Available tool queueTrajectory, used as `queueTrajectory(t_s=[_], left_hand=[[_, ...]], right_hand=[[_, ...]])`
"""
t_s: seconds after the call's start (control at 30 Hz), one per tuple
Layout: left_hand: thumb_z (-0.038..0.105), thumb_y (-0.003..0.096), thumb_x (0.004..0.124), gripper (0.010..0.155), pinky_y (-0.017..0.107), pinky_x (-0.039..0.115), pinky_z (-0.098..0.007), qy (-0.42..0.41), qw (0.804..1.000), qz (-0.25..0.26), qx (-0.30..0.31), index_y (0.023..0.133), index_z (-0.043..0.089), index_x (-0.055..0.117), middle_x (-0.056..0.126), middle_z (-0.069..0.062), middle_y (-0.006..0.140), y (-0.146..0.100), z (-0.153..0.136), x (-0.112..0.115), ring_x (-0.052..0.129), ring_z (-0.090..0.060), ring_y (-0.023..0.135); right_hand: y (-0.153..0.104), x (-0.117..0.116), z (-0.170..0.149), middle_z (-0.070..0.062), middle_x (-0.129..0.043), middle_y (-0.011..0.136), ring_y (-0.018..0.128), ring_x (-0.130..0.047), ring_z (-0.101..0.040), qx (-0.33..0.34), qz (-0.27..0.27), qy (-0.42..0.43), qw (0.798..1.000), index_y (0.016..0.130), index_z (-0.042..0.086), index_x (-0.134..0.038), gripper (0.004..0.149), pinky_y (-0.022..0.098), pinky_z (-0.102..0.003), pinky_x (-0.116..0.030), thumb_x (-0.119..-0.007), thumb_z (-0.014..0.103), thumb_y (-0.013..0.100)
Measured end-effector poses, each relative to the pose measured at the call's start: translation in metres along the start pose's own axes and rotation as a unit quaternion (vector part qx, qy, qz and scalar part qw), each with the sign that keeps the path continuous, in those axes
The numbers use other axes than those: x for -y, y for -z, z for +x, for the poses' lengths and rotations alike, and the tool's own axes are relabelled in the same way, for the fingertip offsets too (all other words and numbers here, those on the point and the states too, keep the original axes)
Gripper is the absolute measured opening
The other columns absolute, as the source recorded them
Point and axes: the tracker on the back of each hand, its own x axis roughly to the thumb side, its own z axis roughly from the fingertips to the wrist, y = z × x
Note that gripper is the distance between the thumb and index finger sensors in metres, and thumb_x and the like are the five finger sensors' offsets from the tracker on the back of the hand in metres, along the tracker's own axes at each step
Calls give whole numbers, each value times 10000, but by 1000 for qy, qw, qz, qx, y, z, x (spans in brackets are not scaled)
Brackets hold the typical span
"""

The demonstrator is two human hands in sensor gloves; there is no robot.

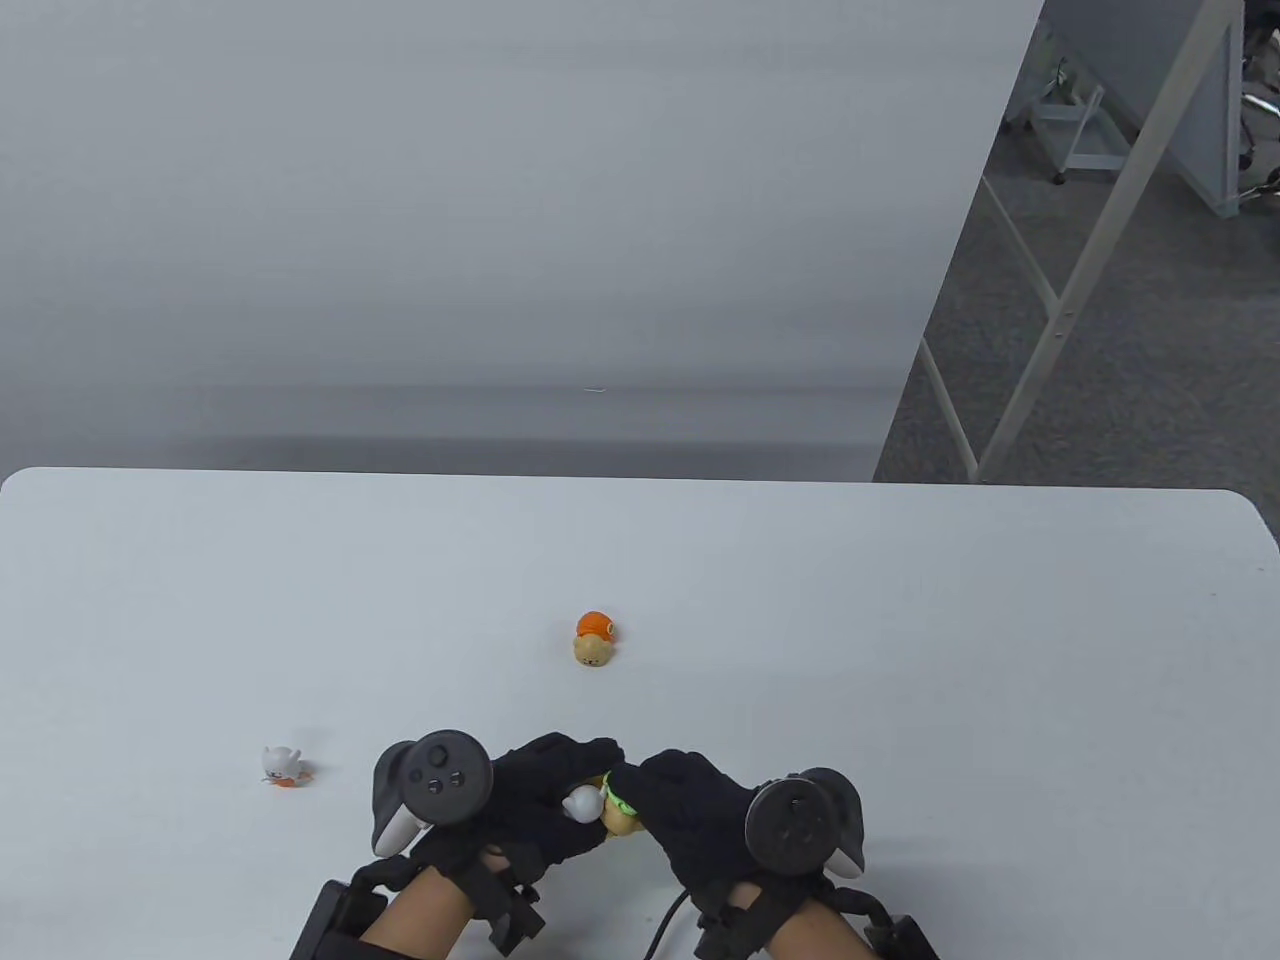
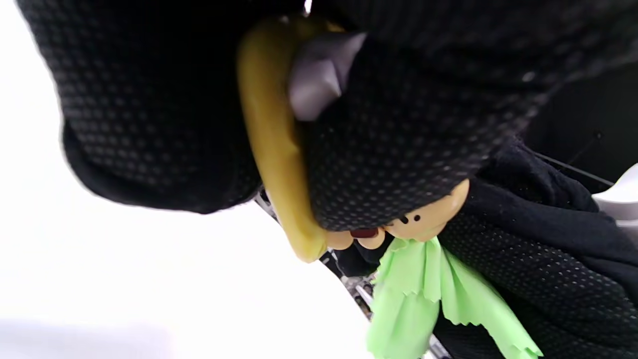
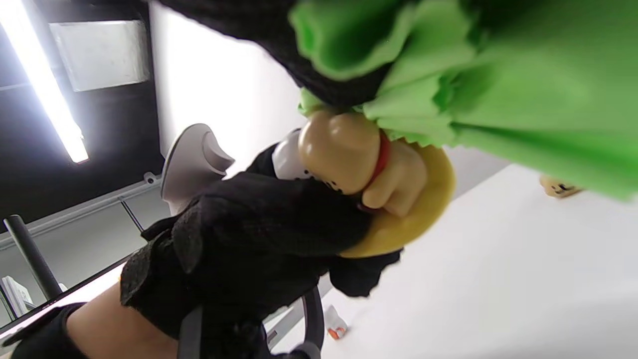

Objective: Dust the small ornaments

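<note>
Gloved hands meet at the near edge of the white table (image 1: 900, 620), working over one small figurine. At left, the person's left hand (image 1: 520, 800) grips a tan dog-like ornament (image 1: 610, 815) on a yellow disc base, fingers clamped around its body; the left wrist view shows the yellow base (image 2: 269, 139) wedged between the black fingers (image 2: 398, 139), with the little face peeking out below. At right, the right hand (image 1: 690, 810) pinches a bunched green cloth (image 3: 498, 85) against the figurine's head, fingers closed on the fabric (the right wrist view shows the cloth pressed just above the red collar).

Two more ornaments stand on the table, well apart from the hands: an orange-capped figure (image 1: 594, 638) near the middle and a small white cat-like piece (image 1: 282, 765) off to the left.

Judging by the scene, the dusting is partway through at best: one ornament is under the cloth now, and the pictures cannot say whether the other two have been wiped. If not, both remain to be picked up and cleaned in turn, and the held one set back down.
</note>
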Motion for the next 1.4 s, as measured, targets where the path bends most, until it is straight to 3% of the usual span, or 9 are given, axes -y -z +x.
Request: queueTrajectory(t_s=[0.13,0.2,0.4,0.53,0.63,0.73,0.9,1.1,1.4], left_hand=[[325,327,1159,692,219,1067,-398,-92,994,31,-45,944,204,869,878,-160,846,-2,-16,-8,1156,-291,464],[376,376,1128,698,236,1043,-422,-134,989,5,-69,981,195,832,859,-178,851,-4,-24,-13,1130,-285,463],[437,403,1097,681,236,1023,-441,-45,996,26,-72,973,140,870,859,-175,805,-6,-21,-9,1098,-278,456],[406,358,1135,657,189,1023,-421,63,995,-16,-70,919,143,918,851,-187,802,3,-6,11,1094,-284,397],[401,354,1140,651,165,1025,-420,67,996,0,-54,906,128,929,855,-183,795,7,1,18,1100,-288,367],[405,347,1147,650,163,1038,-406,27,998,33,-47,903,143,936,857,-166,792,2,-6,8,1110,-278,366],[394,351,1153,646,137,1036,-397,11,997,65,-46,901,135,936,855,-171,788,-2,-8,-9,1112,-287,344],[392,352,1148,646,139,1036,-404,90,995,19,-24,903,135,931,857,-174,787,5,3,12,1114,-294,347],[416,357,1143,645,152,1050,-379,-15,997,65,-39,909,159,928,857,-139,797,-2,-14,-7,1125,-267,360]], right_hand=[[-1,7,-10,-427,-868,784,550,-941,-520,-49,26,27,998,926,-11,-801,415,463,-749,-793,-822,52,516],[-3,11,-14,-426,-867,786,550,-941,-520,-51,7,34,998,922,3,-814,408,466,-749,-790,-823,54,518],[-3,11,-16,-412,-833,820,635,-856,-567,-59,-57,8,997,975,9,-739,447,521,-793,-682,-803,66,537],[10,-8,11,-405,-814,838,695,-781,-596,15,-43,-76,996,964,36,-772,425,547,-806,-621,-798,70,542],[16,-30,26,-416,-762,858,695,-774,-592,62,-3,-167,984,968,55,-757,425,547,-799,-630,-778,65,544],[13,-27,24,-417,-787,841,666,-809,-582,69,-9,-227,971,967,42,-747,433,538,-795,-656,-782,62,536],[4,-17,1,-423,-814,818,636,-840,-574,19,-11,-185,983,962,-15,-726,443,523,-792,-682,-793,59,530],[14,-28,30,-422,-820,802,618,-851,-566,94,-17,-211,973,948,7,-760,433,508,-780,-702,-795,65,520],[5,-11,3,-424,-833,803,611,-867,-561,13,-19,-168,986,958,-9,-737,440,506,-778,-716,-796,65,528]])
